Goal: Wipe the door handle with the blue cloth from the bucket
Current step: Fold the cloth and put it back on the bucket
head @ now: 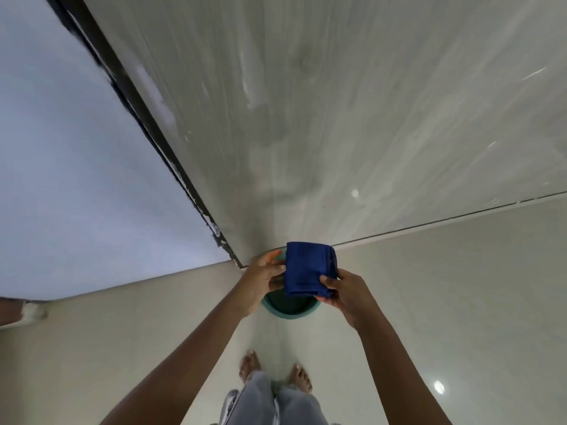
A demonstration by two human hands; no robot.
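Observation:
A folded dark blue cloth (pixel 308 269) is held up between both hands, above a teal bucket (pixel 287 313) that stands on the floor by the corner. My left hand (pixel 262 279) grips the cloth's left edge. At the cloth's lower right corner, my right hand (pixel 345 294) pinches it with thumb on top. The bucket is mostly hidden behind the cloth and hands; only its near rim and dark inside show. No door handle is in view.
A grey door panel (pixel 337 118) with a dark frame edge (pixel 138 111) rises ahead, and a pale wall (pixel 76 179) lies to its left. The floor (pixel 445 302) is glossy pale tile. My bare feet (pixel 276 372) stand just behind the bucket.

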